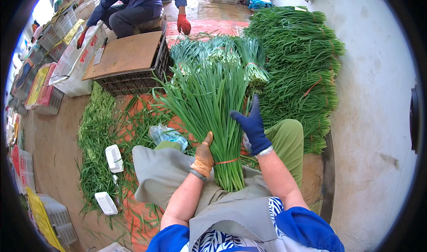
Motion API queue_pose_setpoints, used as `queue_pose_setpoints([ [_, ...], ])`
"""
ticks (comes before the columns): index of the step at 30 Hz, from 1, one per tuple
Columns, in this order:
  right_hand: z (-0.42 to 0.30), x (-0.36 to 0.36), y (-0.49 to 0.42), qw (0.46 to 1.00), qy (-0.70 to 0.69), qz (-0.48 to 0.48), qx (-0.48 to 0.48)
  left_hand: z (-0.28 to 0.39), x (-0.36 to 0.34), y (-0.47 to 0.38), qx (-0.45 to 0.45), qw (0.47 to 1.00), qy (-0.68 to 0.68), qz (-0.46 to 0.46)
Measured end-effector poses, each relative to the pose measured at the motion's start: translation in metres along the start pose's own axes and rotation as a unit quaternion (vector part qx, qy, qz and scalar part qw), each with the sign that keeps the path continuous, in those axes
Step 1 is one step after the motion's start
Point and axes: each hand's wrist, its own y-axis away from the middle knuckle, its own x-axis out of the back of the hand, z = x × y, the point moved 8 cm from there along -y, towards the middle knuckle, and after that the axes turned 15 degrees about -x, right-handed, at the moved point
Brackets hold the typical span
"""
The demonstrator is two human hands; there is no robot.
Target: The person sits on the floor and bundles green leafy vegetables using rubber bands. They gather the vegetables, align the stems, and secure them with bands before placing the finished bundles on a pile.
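Observation:
A large bunch of garlic chives [218, 118] stands in my lap, cut stems toward me and leaf tips fanning away. A red band [227, 161] circles its lower part. My left hand [202, 158], in an orange-brown glove, grips the bunch on its left side just above the band. On the right side, my right hand [252, 130] wears a dark blue glove; its thumb and fingers are spread beside the leaves. Whether it touches them I cannot tell. Under the bunch lies a grey apron [166, 168] across my knees.
Banded chive bunches [293, 61] are piled at right along the wall; paler bundles [217, 48] lie ahead. A knife [100, 53] rests on a board [130, 50] over a dark crate [123, 83]. Loose trimmings [96, 165] and foam boxes [114, 158] lie left. Another person [140, 5] sits beyond.

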Motion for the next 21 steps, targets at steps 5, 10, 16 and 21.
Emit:
queue_pose_setpoints([
  [5, -0.099, 0.020, 0.016, 0.979, -0.044, 0.022, 0.197, 0.003, 0.003, 0.000, -0.006, 1.000, -0.010, 0.001],
  [10, -0.098, -0.014, -0.007, 0.974, -0.123, -0.105, 0.160, 0.011, -0.024, 0.014, -0.001, 0.999, -0.025, -0.026],
  [16, -0.085, -0.018, -0.052, 0.992, 0.048, -0.039, 0.114, 0.011, -0.031, 0.018, 0.010, 0.998, -0.016, -0.063],
  [21, -0.093, -0.025, -0.059, 0.984, 0.153, -0.080, 0.050, 0.005, -0.027, 0.018, 0.045, 0.996, 0.002, -0.080],
])
